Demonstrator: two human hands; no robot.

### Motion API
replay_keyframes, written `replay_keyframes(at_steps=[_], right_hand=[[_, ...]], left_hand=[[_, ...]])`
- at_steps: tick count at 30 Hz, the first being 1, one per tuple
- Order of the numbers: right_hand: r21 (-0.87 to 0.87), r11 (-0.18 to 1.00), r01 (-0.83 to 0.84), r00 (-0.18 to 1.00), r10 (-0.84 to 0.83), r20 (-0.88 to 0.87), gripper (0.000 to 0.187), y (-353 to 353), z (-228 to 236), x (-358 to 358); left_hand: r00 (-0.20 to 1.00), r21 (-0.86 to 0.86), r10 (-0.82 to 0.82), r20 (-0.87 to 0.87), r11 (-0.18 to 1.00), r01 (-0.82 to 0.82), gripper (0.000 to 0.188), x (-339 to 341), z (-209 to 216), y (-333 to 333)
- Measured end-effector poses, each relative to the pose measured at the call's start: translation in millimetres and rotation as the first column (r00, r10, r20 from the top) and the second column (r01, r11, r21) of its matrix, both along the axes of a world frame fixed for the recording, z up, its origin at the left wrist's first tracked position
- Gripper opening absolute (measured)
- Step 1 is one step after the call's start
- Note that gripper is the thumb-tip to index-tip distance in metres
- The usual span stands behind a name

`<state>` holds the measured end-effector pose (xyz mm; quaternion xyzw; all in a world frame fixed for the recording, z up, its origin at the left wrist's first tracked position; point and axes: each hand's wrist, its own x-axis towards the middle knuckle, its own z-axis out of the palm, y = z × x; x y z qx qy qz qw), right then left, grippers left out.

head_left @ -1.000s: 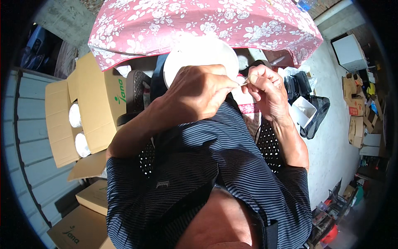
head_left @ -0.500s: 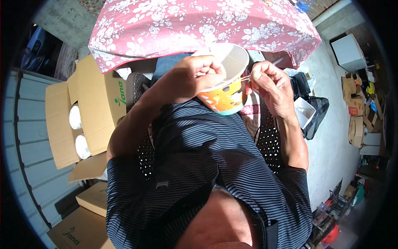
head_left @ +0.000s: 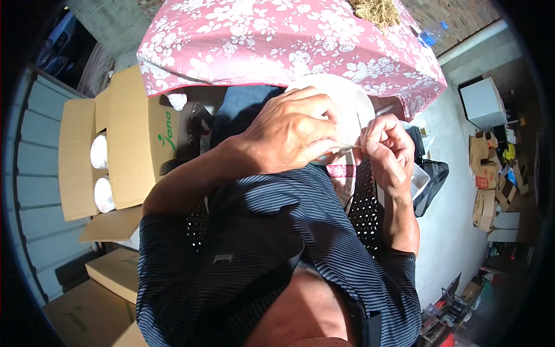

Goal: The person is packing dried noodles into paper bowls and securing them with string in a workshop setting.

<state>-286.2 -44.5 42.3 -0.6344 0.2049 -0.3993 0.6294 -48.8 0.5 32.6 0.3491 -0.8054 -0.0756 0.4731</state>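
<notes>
A paper bucket [head_left: 354, 99] rests at my lap by the table's edge, its pale inside glaring in the sun. Its printed orange side is hidden behind my hands. My left hand [head_left: 298, 132] lies across the near side of the bucket, fingers curled, thumb and fingertips pinching one end of a thin pale strand [head_left: 347, 147]. At the bucket's right side, my right hand [head_left: 388, 151] pinches the strand between thumb and forefinger. The strand runs short between the two hands. Its exact kind is too small to tell.
Ahead stands a table with a pink floral cloth [head_left: 243, 46], bearing a tangled brown fibre bundle [head_left: 377, 11] and a plastic bottle [head_left: 432, 34]. An open cardboard box [head_left: 130, 136] with white round items stands left. A white bin [head_left: 420, 180] and black bag [head_left: 435, 188] sit right.
The bucket has tipped and its orange side is now covered. My left hand has moved right and down, in front of the bucket, close to my right hand. More of the tabletop shows.
</notes>
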Motion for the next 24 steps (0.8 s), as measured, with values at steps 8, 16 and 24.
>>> replay_keyframes(at_steps=[8,16,24], right_hand=[[-0.031,0.999,0.019,0.982,-0.013,0.186,0.013,-23.7,31.7,-10.3],[-0.314,0.931,0.184,0.894,-0.291,-0.341,0.035,-29.5,50.1,-27.5],[-0.539,0.801,-0.262,0.731,-0.2,-0.653,0.068,31.2,-8.3,18.1]], left_hand=[[0.973,0.322,-0.228,0.028,0.924,0.207,0.011,18.9,-20.4,-2.6],[0.998,-0.095,0.037,0.042,0.995,-0.033,0.014,37.1,-15.5,-11.2],[0.975,-0.061,0.177,-0.134,0.981,-0.186,0.02,42.4,-23.9,-14.6]])
